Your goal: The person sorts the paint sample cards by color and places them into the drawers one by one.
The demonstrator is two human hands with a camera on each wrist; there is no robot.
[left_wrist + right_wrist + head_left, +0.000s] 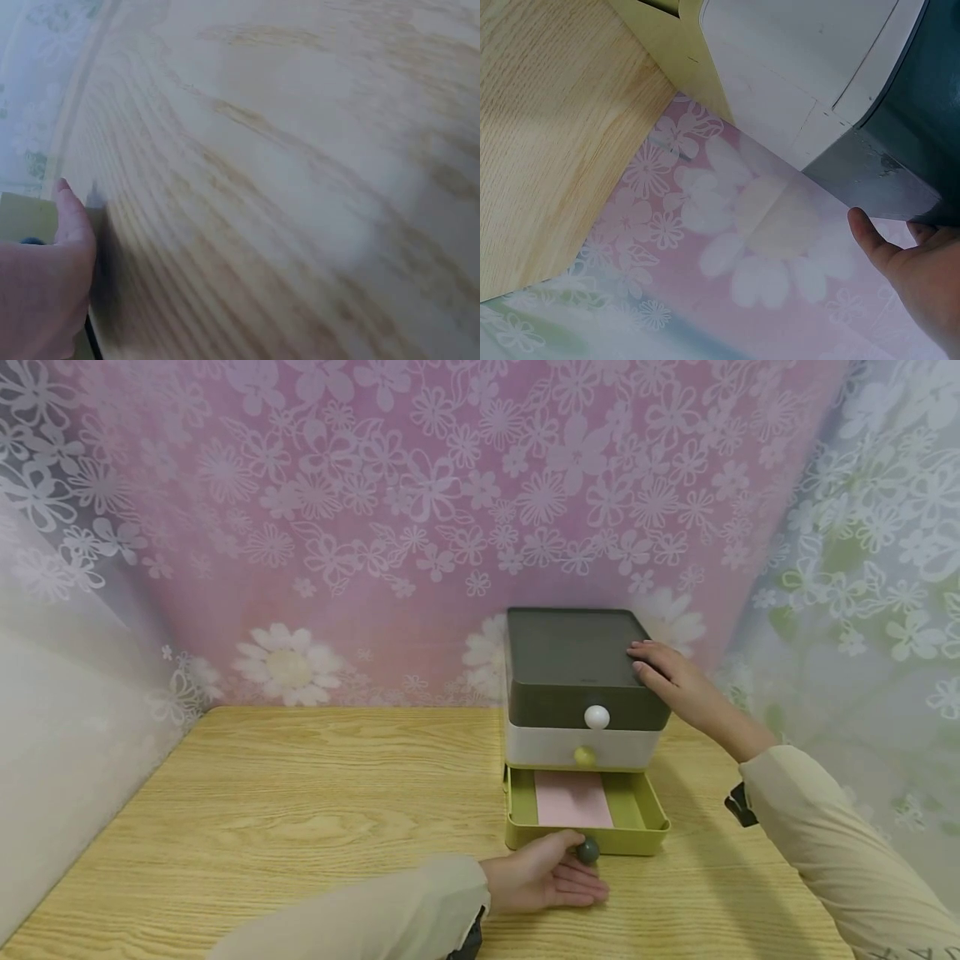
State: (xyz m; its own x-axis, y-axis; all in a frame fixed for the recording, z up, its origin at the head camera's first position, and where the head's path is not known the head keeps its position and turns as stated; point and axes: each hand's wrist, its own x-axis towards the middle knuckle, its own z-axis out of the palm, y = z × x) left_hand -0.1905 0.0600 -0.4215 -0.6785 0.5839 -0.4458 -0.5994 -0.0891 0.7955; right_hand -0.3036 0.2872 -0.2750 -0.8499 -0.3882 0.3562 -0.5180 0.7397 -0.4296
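A small stacked drawer unit with a dark top, a white middle and a green bottom stands on the table. Its green bottom drawer is pulled out, with a pink sheet lying inside. At that drawer's dark round knob is my left hand, palm turned up, thumb beside the knob and fingers stretched out below it. My right hand rests on the unit's top right edge. In the right wrist view, the right hand's thumb lies near the dark top section.
The wood-grain table extends left of the unit. A pink flowered curtain hangs behind, with pale flowered cloth on the right. The white knob and yellow-green knob mark the two upper drawers, both pushed in.
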